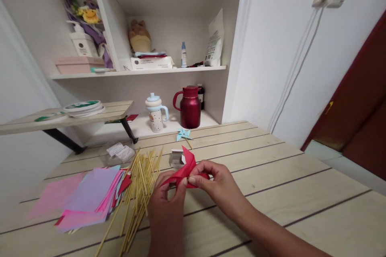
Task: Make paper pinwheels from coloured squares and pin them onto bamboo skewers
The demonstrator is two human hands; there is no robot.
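A red paper pinwheel is held up over the table between both hands, one of its points standing upward. My left hand pinches its lower left side. With thumb and forefinger together, my right hand grips the paper at the middle; whether something small is also in that pinch is hidden. Just behind the pinwheel sits a small open box. Farther back lies a finished light blue pinwheel on a thin stick. To the left of my left hand are a loose heap of thin wooden sticks and a pile of coloured paper sheets.
A clear plastic container with white labels stands behind the papers. At the back are a spotted cup and a red thermos jug. On the left, a small raised shelf carries rolls of tape.
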